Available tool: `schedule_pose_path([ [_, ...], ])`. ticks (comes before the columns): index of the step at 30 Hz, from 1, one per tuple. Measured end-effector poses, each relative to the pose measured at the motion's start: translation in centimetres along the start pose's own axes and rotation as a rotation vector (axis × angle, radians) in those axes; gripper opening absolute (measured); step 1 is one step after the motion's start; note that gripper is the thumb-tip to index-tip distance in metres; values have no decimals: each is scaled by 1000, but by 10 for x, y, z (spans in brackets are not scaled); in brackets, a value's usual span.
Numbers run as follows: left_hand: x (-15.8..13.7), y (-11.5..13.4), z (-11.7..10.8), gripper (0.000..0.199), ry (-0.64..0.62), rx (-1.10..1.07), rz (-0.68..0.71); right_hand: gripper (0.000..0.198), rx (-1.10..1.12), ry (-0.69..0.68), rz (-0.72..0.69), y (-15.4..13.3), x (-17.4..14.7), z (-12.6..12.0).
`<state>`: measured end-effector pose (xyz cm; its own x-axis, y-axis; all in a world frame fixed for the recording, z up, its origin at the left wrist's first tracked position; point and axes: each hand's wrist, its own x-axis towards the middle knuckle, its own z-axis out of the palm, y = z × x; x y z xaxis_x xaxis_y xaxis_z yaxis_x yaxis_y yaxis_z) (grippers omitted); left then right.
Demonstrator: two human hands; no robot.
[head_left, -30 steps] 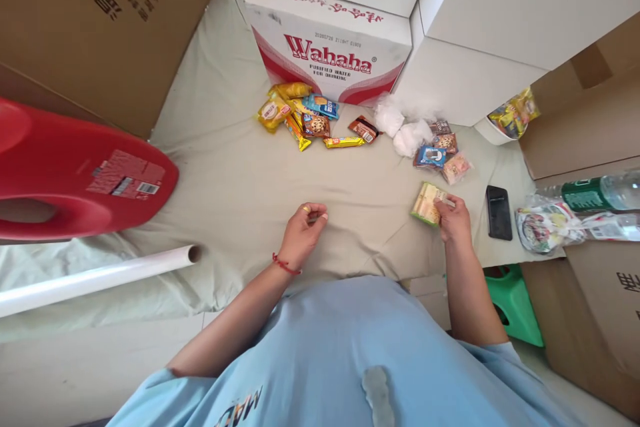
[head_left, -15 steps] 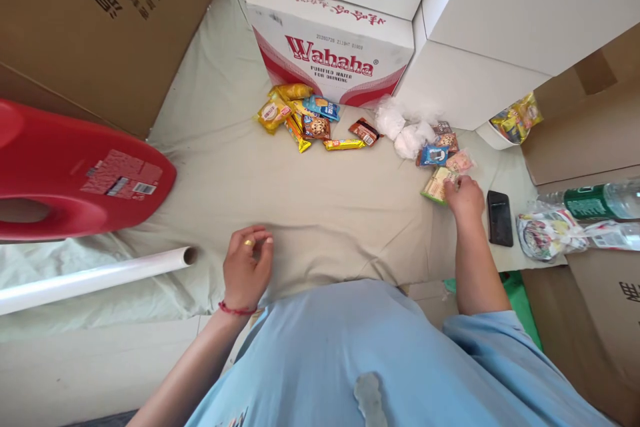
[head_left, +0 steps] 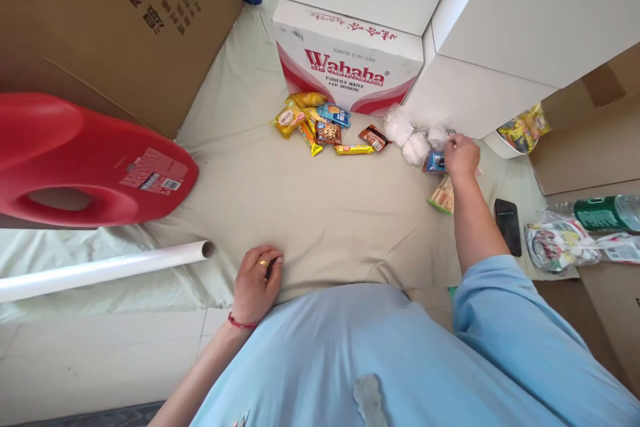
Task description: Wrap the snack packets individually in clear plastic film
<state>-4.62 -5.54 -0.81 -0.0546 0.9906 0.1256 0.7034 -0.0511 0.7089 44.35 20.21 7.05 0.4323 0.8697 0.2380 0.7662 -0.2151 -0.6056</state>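
My right hand (head_left: 462,155) is over the right-hand group of snacks, fingers bent down and closed, covering what lies beneath them. Beside it are a blue snack packet (head_left: 435,161), white plastic-wrapped bundles (head_left: 415,147) and, nearer me, a green-and-cream packet (head_left: 442,195) partly hidden by my wrist. My left hand (head_left: 256,283) rests on the cloth near the front edge, fingers curled with nothing in them. Farther off, a pile of yellow, blue and brown packets (head_left: 329,133) lies before the Wahaha carton, with a yellow bar (head_left: 354,149) and a brown packet (head_left: 373,137) alongside.
The Wahaha carton (head_left: 345,67) and white boxes (head_left: 493,90) stand at the back. On the left are a red jug (head_left: 105,167), a film roll (head_left: 110,269) and a cardboard box (head_left: 125,47). Rightward lie a phone (head_left: 507,227), a white bowl (head_left: 507,145) and a bottle (head_left: 607,213).
My right hand has left the green-and-cream packet and moved away from me to where the brown cookie packet lay. My left hand stays on the cloth. The view has shifted slightly.
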Motion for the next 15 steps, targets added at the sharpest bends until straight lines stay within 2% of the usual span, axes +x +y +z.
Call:
schedule_pose_path([
  [2,-4,3,-3,22,5,-51,-89,18,92,62,26,-5,-13,-8],
  [4,-3,11,-4,22,9,-122,-181,24,330,-6,86,-13,-40,-14],
  [6,4,25,0,24,-16,-239,-247,36,738,-218,209,-25,-81,-14],
  [8,17,44,9,26,-81,-421,-278,45,1004,-439,338,-40,-127,-9],
  [10,35,65,23,32,-151,-640,-262,45,1092,-585,426,-55,-170,-1],
  [12,54,84,39,53,-182,-845,-262,43,1130,-693,483,-68,-204,7],
  [14,70,96,55,75,-234,-964,-309,43,1163,-781,522,-75,-227,12],
  [15,76,100,62,77,-277,-995,-338,43,1175,-822,537,-77,-234,13],
])
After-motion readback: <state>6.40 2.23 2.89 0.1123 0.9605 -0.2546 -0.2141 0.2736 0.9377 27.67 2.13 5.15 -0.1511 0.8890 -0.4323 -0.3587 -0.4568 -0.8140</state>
